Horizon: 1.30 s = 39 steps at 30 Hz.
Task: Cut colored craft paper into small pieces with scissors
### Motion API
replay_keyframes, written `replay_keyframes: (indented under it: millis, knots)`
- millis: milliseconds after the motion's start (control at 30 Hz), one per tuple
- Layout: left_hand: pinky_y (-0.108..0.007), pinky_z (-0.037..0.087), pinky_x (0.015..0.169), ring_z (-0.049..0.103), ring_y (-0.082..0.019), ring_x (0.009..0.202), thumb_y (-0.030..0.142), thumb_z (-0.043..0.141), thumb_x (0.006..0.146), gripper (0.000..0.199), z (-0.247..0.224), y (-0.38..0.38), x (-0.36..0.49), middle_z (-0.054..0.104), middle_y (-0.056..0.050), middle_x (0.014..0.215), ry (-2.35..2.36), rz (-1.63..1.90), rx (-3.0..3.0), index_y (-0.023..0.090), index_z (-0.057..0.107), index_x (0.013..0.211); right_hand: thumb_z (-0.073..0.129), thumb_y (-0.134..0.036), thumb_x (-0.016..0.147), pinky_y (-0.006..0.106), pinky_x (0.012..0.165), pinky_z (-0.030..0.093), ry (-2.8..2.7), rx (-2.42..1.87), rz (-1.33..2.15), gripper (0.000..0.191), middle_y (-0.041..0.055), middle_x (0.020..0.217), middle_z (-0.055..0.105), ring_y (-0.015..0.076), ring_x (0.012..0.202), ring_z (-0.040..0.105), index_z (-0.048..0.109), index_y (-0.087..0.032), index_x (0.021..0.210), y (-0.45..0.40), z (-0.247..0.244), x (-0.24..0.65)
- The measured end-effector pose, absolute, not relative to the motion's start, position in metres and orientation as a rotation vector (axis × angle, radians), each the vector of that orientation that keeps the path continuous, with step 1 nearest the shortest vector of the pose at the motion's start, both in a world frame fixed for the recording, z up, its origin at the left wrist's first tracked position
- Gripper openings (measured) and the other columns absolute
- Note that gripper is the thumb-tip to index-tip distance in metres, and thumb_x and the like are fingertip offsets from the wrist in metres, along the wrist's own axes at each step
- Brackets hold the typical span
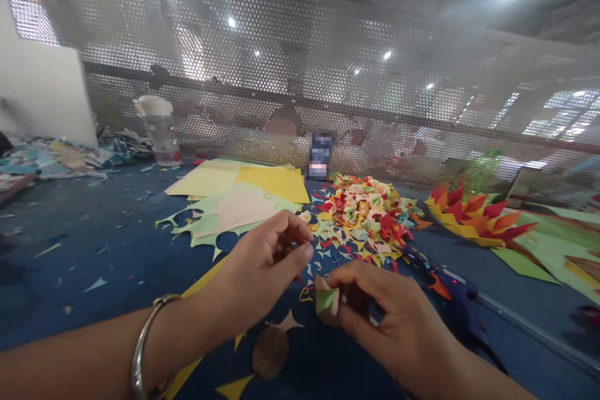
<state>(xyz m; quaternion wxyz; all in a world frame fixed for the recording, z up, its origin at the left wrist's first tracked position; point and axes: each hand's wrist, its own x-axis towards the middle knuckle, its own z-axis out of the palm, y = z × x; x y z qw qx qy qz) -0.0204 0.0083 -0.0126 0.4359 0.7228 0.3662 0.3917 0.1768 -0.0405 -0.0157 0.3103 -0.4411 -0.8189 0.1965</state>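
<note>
My right hand [389,303] pinches a small folded paper piece [327,301], green and cream with brown behind it, between thumb and fingertips. Across from it, my left hand [265,269] hovers with curled fingers, thumb and forefinger slightly apart, and nothing visible in them. A brown round disc [270,351] lies on the dark blue table below the hands, with a pale peach scrap [290,322] at its upper edge. Yellow scraps lie near it. Right of my right hand rests what looks like a dark blue glue gun [462,306] with an orange trigger, partly hidden behind the hand.
Beyond my hands sits a heap of small coloured pieces [370,200]. Cut sheets [253,203] and a yellow sheet [276,182] lie left of it. A phone [320,156] and a lidded cup [159,131] stand at the back. Pointed red-orange pieces [473,215] lie right.
</note>
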Motion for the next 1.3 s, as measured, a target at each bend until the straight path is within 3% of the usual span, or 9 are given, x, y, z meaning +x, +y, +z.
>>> replay_keyframes:
  millis: [167, 300, 1300]
  knots:
    - [-0.024, 0.043, 0.060, 0.051, -0.010, 0.067, 0.015, 0.052, 0.084, 0.006, -0.002, -0.009, -0.026, 0.054, 0.001, 0.077, 0.737, 1.125, 2.287, 0.019, 0.056, 0.083, 0.052, -0.002, 0.076, 0.017, 0.054, 0.041, -2.090, -1.187, 0.515, 0.025, -0.0073, 0.069, 0.062, 0.0077, 0.057, 0.054, 0.059, -0.023, 0.089, -0.039, -0.012, 0.176]
    - [-0.024, 0.042, 0.060, 0.052, -0.012, 0.070, 0.012, 0.052, 0.083, 0.010, -0.004, -0.014, -0.024, 0.055, 0.000, 0.078, 0.702, 1.080, 2.428, 0.019, 0.059, 0.082, 0.051, -0.007, 0.078, 0.019, 0.054, 0.042, -2.053, -1.226, 0.488, 0.022, -0.0066, 0.067, 0.062, 0.0088, 0.056, 0.054, 0.060, -0.023, 0.091, -0.038, -0.012, 0.177]
    - [-0.024, 0.047, 0.063, 0.057, -0.012, 0.070, 0.020, 0.056, 0.080, 0.007, -0.007, 0.000, -0.021, 0.060, 0.001, 0.083, 0.893, 0.795, 2.219, 0.021, 0.059, 0.086, 0.050, -0.017, 0.086, 0.021, 0.051, 0.040, -2.099, -1.262, 0.509, 0.013, -0.0042, 0.067, 0.059, 0.0098, 0.055, 0.050, 0.061, -0.021, 0.092, -0.038, -0.012, 0.179]
